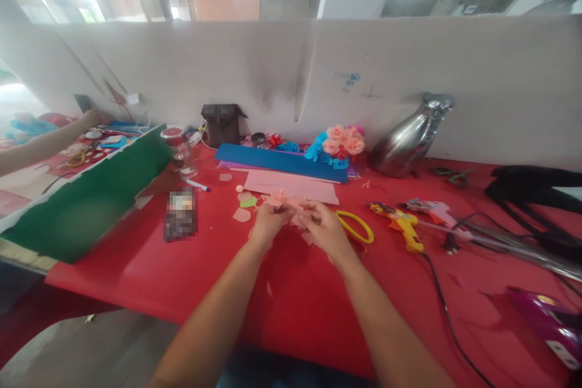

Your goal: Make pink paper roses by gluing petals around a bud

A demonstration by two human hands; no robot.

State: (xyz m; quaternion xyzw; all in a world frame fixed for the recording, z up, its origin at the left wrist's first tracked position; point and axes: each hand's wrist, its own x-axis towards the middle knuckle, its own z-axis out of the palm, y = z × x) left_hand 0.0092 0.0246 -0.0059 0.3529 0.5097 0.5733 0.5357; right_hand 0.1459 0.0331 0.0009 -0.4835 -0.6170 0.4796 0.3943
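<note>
In the middle of the red table, my left hand (269,222) is closed in a pinch on a pink paper flower (278,197) with ruffled edges. My right hand (326,229) faces it from the other side, its fingers curled onto the pink petals; the fingertips partly hide the grip. Loose pink petal pieces (242,214) and a light green scrap (248,202) lie left of my hands. Just right of my right hand are the yellow handles of scissors (357,227). A flat pink sheet (291,185) lies behind my hands.
Two glue guns, one yellow (404,225), lie with cables to the right. Behind stand a steel jug (404,142) and finished pink flowers (343,140) beside blue sheets (273,159). A green divider (97,203), glass jar (182,154) and another person's arm (50,142) are left.
</note>
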